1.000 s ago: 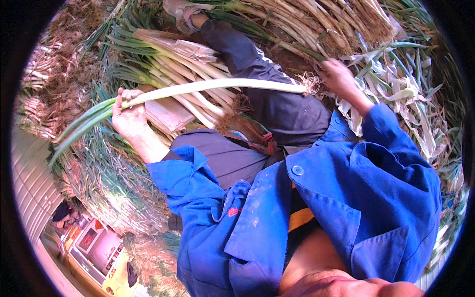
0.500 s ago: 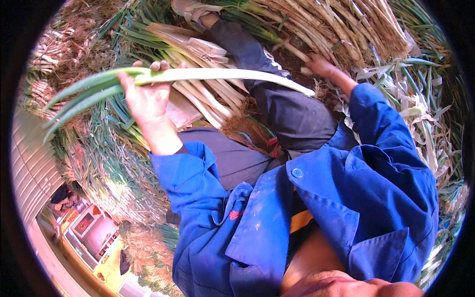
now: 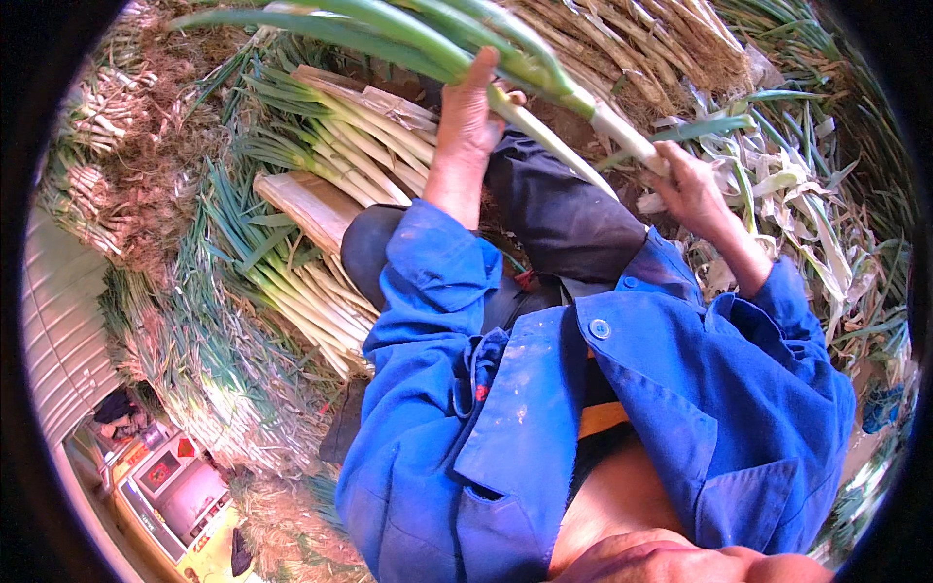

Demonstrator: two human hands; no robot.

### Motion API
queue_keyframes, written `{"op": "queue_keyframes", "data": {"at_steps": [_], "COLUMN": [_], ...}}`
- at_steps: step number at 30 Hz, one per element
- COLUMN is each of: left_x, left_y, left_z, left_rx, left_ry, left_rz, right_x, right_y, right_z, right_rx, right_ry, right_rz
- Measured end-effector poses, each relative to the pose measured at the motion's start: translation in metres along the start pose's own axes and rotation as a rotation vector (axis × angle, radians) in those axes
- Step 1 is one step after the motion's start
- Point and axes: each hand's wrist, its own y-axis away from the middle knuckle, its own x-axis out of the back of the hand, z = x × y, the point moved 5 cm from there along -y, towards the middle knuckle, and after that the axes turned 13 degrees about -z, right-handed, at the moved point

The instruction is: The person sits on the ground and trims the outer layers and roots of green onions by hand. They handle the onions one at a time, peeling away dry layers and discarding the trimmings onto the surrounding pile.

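Note:
My left hand [image 3: 461, 131] is closed round a long green onion [image 3: 549, 139]; its green leaves reach to the upper left and its white stalk slants down over my knee. My right hand [image 3: 692, 190] grips the pale lower stem of a second, thicker green onion [image 3: 620, 134], whose leaves cross above my left hand. Whether my left fingers also touch this second one, I cannot tell. Below my left forearm lie two piles of cleaner green onions [image 3: 355, 146], white ends toward me, and a flat pale board or cardboard piece [image 3: 309, 206] sits between the piles.
Unpeeled, brown-rooted onions [image 3: 641, 49] are heaped at the far right. Stripped leaves and skins [image 3: 802, 199] litter the right side. More onion bundles [image 3: 214, 360] and roots cover the left, beside a corrugated wall [image 3: 63, 311]. A yellow table [image 3: 209, 549] stands at the lower left.
My left hand has moved right and away from me with its onion, now slanted. My right hand has come back from the unpeeled heap with the second onion.

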Motion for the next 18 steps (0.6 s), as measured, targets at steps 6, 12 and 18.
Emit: {"op": "queue_keyframes", "data": {"at_steps": [6,12,18], "left_x": [-0.014,-0.018,-0.003], "left_y": [-0.009,-0.003,0.005], "left_z": [0.029,0.046,0.057], "left_rx": [-0.207,-0.200,-0.240], "left_ry": [-0.235,-0.234,-0.205], "left_rz": [0.030,-0.045,-0.115], "right_x": [-0.015,0.000,-0.001], "right_y": [-0.041,-0.139,-0.166], "right_z": [-0.022,-0.099,-0.120], "right_rx": [0.108,0.166,0.087], "right_ry": [-0.470,-0.359,-0.537], "right_rz": [-0.140,-0.035,-0.335]}}
